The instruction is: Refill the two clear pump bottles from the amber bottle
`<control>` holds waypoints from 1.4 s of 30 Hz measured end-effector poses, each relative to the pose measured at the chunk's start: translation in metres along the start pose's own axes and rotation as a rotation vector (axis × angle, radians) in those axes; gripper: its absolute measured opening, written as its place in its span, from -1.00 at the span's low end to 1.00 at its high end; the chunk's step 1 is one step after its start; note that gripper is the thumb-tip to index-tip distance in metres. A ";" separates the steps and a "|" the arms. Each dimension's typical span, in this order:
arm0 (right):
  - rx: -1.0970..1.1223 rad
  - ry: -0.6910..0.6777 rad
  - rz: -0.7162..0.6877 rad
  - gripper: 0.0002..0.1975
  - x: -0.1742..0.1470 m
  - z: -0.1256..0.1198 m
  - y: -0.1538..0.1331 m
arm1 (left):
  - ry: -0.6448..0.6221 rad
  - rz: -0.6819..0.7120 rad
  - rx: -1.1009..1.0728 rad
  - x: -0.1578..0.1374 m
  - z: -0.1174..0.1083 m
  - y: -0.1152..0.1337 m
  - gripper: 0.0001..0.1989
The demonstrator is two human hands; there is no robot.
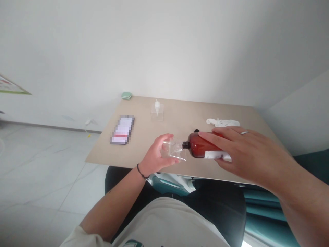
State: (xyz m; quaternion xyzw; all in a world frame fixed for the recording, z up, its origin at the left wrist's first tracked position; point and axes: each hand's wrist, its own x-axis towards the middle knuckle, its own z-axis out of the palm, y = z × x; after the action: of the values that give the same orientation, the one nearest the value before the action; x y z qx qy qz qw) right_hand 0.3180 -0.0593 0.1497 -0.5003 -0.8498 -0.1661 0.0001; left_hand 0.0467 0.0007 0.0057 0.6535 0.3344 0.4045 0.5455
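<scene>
My left hand (155, 154) grips a small clear square container (177, 152) between thumb and fingers, above the front part of the table. In my right hand (239, 151) is a brown bottle (197, 145) with a white label, tipped almost level. Its uncapped dark neck points left, at the mouth of the clear container, and clear liquid seems to run between them. Just behind the bottle sits a small black cap (196, 130), partly hidden.
On the beige table (144, 137) lies a phone (122, 129) at the left. Toward the back are a green case (126, 95) and a clear square holder (157, 117) with a white dropper-like piece (157, 105). White gloves or cloth (223, 122) lie beyond my right hand.
</scene>
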 end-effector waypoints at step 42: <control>-0.026 0.004 -0.008 -0.37 0.003 -0.004 0.000 | 0.016 -0.036 -0.045 -0.001 0.004 -0.005 -0.16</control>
State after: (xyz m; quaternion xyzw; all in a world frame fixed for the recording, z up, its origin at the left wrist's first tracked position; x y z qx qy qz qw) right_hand 0.3156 -0.0582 0.1537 -0.4967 -0.8494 -0.1783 -0.0053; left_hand 0.0495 -0.0009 0.0006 0.6319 0.3412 0.4073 0.5643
